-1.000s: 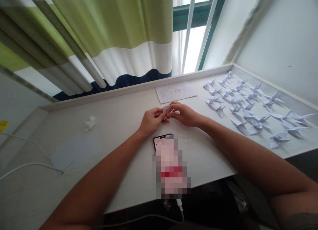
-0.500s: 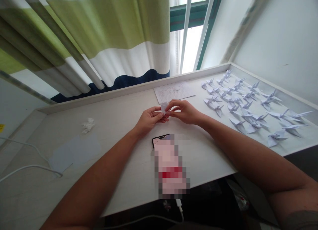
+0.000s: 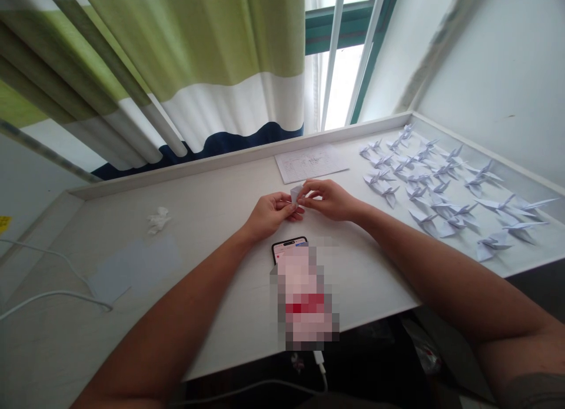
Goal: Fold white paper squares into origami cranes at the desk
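A small piece of folded white paper (image 3: 295, 192) is held between my two hands above the middle of the desk. My left hand (image 3: 270, 213) pinches its lower part between thumb and fingers. From the other side, my right hand (image 3: 329, 198) grips the paper's right edge with thumb and fingertips. The fingers cover the paper's lower portion, so its full shape is hidden. Folded paper cranes (image 3: 415, 191) stand in rows on the desk at the right, beyond my right forearm.
A phone (image 3: 289, 244), mostly blurred out, lies in front of me with a white cable plugged in. Behind my hands is a printed sheet (image 3: 311, 163). Crumpled tissue (image 3: 158, 220) and flat paper squares (image 3: 132, 268) lie left. A raised rim (image 3: 247, 152) borders the desk.
Both hands still hold the folded paper, which shows slightly turned, with its upper part broader in view. The whole view has shifted a little.
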Motion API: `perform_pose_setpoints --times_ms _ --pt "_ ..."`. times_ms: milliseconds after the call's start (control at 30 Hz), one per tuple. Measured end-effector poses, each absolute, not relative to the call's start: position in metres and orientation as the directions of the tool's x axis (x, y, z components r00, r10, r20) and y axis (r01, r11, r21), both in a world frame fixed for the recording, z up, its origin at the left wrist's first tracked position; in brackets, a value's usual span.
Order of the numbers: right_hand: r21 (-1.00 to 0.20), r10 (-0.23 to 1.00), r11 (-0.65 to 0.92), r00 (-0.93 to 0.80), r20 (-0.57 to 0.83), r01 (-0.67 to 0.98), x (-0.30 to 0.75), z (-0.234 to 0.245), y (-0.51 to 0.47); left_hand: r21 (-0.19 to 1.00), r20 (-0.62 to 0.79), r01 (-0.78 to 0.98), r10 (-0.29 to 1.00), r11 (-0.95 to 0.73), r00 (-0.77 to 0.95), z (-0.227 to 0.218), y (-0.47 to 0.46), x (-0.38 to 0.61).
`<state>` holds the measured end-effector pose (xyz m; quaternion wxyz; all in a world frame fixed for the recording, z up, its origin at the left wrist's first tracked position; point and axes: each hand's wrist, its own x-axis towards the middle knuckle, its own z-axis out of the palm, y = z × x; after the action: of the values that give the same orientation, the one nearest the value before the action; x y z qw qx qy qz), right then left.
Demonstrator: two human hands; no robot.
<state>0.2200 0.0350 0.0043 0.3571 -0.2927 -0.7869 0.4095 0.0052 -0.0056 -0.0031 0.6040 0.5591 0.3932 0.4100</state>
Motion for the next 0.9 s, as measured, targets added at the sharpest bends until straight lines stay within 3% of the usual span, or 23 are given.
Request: perform_pose_setpoints --times_ms 200,633,900 --pt "-0.921 0.817 0.367 -0.519 0.251 0.132 0.216 0.009 0.030 0.999 -0.008 -0.046 0.935 0.025 0.354 0.002 -0.009 0.006" --pt "-0.965 0.864 0.252 -0.435 0.255 -0.064 0.211 0.003 0.031 0.999 -0.017 -0.031 0.939 0.029 0.344 0.002 -0.009 0.007" --pt "-0.979 0.888 0.182 -0.411 0.204 -0.093 0.209 0.002 0.030 0.999 -0.032 -0.001 0.959 0.033 0.280 0.007 -0.016 0.014"
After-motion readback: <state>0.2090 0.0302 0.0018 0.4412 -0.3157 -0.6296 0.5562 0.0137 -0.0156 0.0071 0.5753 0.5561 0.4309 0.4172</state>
